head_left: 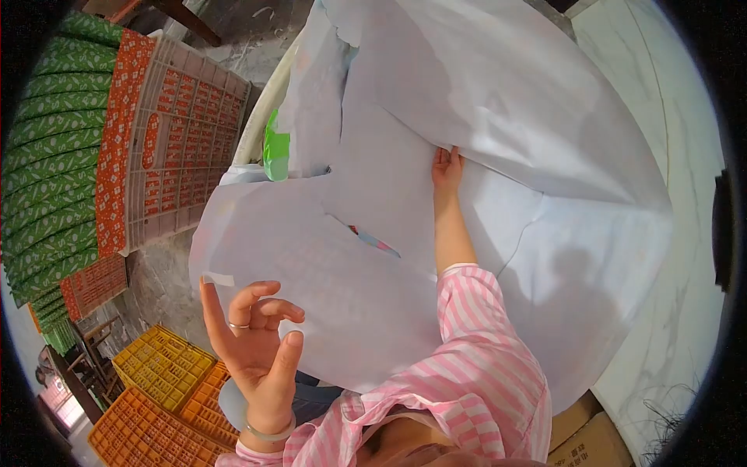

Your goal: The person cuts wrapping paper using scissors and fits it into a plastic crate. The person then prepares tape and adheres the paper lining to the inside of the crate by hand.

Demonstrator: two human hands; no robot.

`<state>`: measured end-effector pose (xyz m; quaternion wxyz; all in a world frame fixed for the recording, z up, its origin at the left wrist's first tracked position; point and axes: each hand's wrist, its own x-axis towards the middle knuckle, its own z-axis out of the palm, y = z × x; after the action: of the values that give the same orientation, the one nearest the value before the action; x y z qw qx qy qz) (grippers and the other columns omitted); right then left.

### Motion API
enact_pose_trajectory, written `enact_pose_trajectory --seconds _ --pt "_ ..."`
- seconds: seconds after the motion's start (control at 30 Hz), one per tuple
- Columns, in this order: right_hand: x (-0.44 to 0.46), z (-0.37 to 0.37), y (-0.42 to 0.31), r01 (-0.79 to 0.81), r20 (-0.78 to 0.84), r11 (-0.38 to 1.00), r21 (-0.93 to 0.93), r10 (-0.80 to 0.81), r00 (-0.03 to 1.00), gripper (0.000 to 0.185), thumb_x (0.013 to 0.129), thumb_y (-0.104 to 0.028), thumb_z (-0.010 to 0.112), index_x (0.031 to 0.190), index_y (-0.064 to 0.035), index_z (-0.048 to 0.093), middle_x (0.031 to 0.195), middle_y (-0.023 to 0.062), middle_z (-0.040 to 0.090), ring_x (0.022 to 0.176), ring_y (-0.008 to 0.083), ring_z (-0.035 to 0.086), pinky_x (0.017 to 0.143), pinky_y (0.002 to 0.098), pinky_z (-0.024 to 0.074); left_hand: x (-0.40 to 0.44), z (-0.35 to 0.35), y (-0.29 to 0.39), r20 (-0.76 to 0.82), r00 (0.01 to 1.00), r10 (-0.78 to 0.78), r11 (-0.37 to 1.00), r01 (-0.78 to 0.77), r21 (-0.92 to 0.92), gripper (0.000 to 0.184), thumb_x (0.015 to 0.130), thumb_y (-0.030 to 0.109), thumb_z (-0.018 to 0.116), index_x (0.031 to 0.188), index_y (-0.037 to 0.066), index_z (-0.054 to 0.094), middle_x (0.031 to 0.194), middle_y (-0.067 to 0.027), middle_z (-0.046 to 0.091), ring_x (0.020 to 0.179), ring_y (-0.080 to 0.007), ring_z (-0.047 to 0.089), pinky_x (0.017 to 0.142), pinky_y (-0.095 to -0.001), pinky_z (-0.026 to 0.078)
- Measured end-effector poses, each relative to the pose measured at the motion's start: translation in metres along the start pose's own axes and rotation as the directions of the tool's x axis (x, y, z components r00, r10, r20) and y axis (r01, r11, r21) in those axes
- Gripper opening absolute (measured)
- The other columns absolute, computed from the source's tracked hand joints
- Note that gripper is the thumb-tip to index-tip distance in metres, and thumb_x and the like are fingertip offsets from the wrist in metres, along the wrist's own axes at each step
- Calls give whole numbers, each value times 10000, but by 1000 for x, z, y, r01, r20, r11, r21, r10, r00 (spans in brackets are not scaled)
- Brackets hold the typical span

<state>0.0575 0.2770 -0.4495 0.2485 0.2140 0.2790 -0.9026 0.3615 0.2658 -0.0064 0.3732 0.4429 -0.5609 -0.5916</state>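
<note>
My left hand (261,350) is raised over the near left part of a large white sheet (373,171). Its fingers are apart, and a short strip of whitish tape (219,279) clings to the index fingertip. A ring and a bracelet show on this hand. My right hand (446,167) reaches to the middle of the sheet, fingers together and curled at the edge of a fold. Left of it, a narrow slit (375,242) shows blue and red beneath. A longer torn gap runs up the sheet's far left part.
A bright green piece (276,146) shows at the sheet's left edge. Further left stands a pale plastic crate (187,128) by stacked green and orange patterned fabric (66,148). Yellow crates (163,366) and orange crates (156,428) sit lower left. A cardboard box (595,447) lies lower right.
</note>
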Motion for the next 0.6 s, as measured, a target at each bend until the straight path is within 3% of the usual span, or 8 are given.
enact_pose_trajectory --seconds 0.1,0.27,0.6 --pt "-1 -2 0 -51 92 994 98 42 995 208 866 -106 587 1058 -85 508 1011 45 583 971 199 551 911 357 455 1 0 0 0 1000 -2 1000 2 -2 884 773 6 629 1437 116 57 1156 -157 476 822 -190 546 790 -318 429" --pt "-2 -8 8 -36 16 999 9 36 999 228 880 -97 565 1076 -8 492 1009 89 570 994 222 545 945 363 449 2 0 -1 4 1000 1 1000 -1 6 884 773 4 625 1438 116 52 1155 -160 475 821 -192 546 787 -318 429" --pt "-7 -15 5 -10 89 993 -121 21 996 275 885 -9 505 1150 31 443 1031 101 561 978 206 552 959 357 448 0 1 0 -13 1000 -2 1000 2 2 889 777 17 630 1436 107 41 1150 -158 477 819 -191 546 788 -320 428"
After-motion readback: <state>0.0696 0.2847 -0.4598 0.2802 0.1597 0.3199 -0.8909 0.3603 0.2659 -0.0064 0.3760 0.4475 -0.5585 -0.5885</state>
